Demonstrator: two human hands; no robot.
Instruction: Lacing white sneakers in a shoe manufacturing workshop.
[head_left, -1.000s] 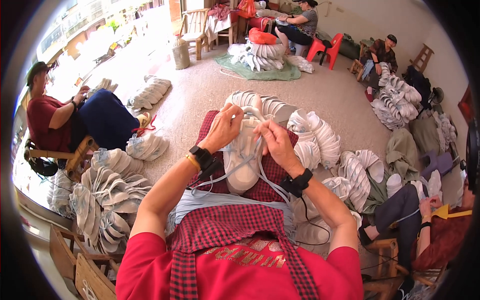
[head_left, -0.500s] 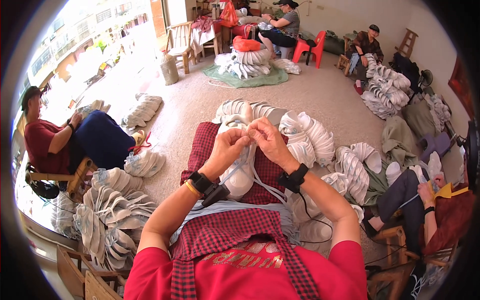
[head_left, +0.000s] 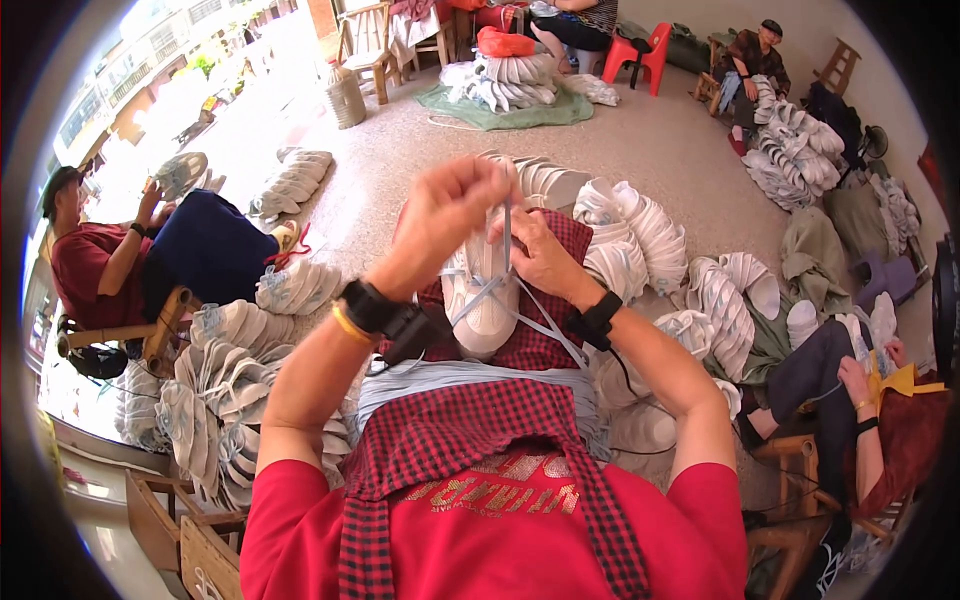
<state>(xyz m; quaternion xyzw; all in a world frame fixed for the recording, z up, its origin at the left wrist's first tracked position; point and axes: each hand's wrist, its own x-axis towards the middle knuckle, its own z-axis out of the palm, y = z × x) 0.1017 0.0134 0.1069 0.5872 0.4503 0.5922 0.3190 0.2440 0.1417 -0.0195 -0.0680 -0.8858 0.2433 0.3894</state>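
Note:
A white sneaker (head_left: 482, 318) lies on my lap, toe toward me, over a red-and-black checked cloth (head_left: 548, 345). A light blue shoelace (head_left: 507, 238) crosses its front, and one length trails off to the right. Above the shoe, my left hand (head_left: 450, 208) is raised, slightly blurred, pinching the lace, which runs taut downward. My right hand (head_left: 545, 262) is closed at the shoe's right side near the opening, its fingertips partly hidden. A bundle of light blue laces (head_left: 400, 392) lies across my lap.
Stacked white shoe uppers (head_left: 640, 240) stand ahead and right; more piles (head_left: 225, 390) lie left. Seated people work at left, right and the back. A red plastic chair (head_left: 640, 58), a bamboo chair (head_left: 368, 52) and a green sheet (head_left: 560, 110) are farther off.
My hands have come apart from their joint pinch over the shoe. The left rose, drawing the lace upward; the right lowered to the shoe's side. The view has tilted down somewhat.

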